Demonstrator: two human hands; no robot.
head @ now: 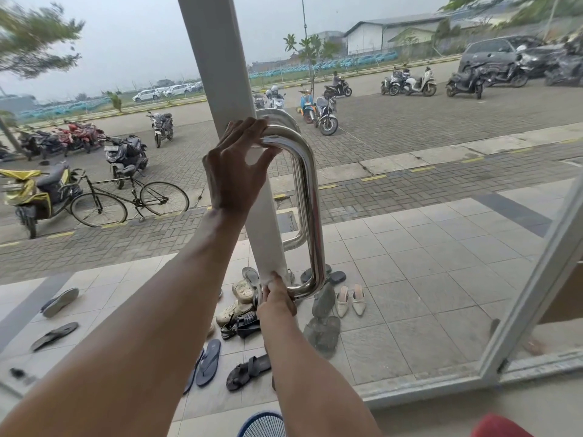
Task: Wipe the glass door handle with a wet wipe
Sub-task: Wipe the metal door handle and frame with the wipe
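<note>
A polished steel D-shaped door handle (310, 197) stands upright on the white door frame (220, 58). My left hand (235, 171) grips the handle's upper bend, fingers over the top and thumb underneath. My right hand (277, 298) is closed at the lower bend, where the handle meets the frame. A small bit of white wet wipe (272, 279) shows above its fingers and is hard to tell apart from the white frame. The straight bar between my hands is bare and shiny.
Through the glass, several shoes and sandals (243, 310) lie on the tiled porch. A bicycle (129, 200) and motorcycles stand on the paving beyond. Another glass panel's frame (536, 279) slants at the right. A blue fan guard (262, 425) and a red object (501, 427) sit at the bottom edge.
</note>
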